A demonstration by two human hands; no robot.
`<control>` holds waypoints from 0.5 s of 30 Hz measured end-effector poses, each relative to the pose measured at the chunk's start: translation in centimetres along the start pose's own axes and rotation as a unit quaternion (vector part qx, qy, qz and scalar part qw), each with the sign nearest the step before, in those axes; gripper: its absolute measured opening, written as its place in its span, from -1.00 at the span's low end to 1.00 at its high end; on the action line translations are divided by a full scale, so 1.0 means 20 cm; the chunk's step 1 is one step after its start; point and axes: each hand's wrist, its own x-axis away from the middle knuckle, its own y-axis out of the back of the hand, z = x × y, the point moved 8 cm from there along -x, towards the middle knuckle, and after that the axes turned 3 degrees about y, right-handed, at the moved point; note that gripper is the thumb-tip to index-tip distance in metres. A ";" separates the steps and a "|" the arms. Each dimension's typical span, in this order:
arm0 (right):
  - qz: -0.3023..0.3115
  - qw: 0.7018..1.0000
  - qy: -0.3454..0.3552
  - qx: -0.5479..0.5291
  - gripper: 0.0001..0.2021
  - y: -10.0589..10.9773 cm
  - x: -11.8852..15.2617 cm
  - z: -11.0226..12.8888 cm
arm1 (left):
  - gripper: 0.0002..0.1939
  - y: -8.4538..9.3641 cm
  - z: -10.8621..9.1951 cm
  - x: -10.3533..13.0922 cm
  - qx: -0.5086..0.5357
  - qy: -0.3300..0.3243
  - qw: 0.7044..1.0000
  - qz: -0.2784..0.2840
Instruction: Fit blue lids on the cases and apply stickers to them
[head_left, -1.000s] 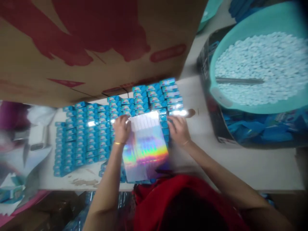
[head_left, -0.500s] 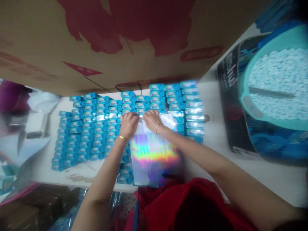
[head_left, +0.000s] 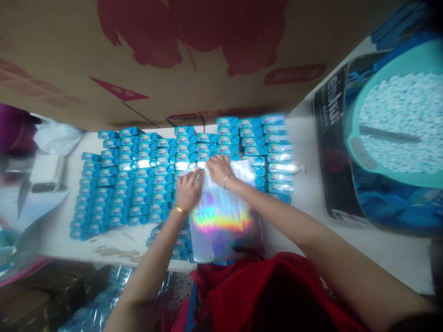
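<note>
A shiny rainbow-reflecting sheet (head_left: 221,230) lies over part of the rows of small blue boxes (head_left: 141,184), close to my body. My left hand (head_left: 189,188), with a gold bangle at the wrist, is at the sheet's upper left corner. Its thumb and fingertips are drawn together; what is between them is too small and blurred to name. Beside it, my right hand (head_left: 220,169) is at the sheet's top edge, fingers curled down and bunched. Whatever its fingertips grip is hidden under the hand.
Behind the boxes stands a large cardboard box (head_left: 207,92). At right, a teal basin (head_left: 353,133) holds many small pale pieces and a flat grey strip (head_left: 389,134). A white device (head_left: 46,173) sits at left. Brown cartons (head_left: 27,304) are below the table's front edge.
My left hand has moved slightly down and toward me, away from the right hand. The right hand has stayed at the top edge. The view has shifted a little.
</note>
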 end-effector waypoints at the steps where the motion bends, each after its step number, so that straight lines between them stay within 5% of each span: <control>1: -0.004 1.000 0.003 0.001 -0.67 0.00 0.00 0.00 | -0.58 -0.01 0.00 0.00 -0.007 0.003 1.000 -0.001; 9: -0.007 1.000 0.016 0.007 -0.68 -0.01 0.01 0.00 | -0.61 -0.02 0.00 -0.07 0.000 -0.003 1.000 0.008; 15: -0.009 1.000 0.016 0.014 -0.67 -0.03 0.02 0.00 | -0.72 0.01 -0.05 0.01 -0.008 -0.044 0.999 -0.012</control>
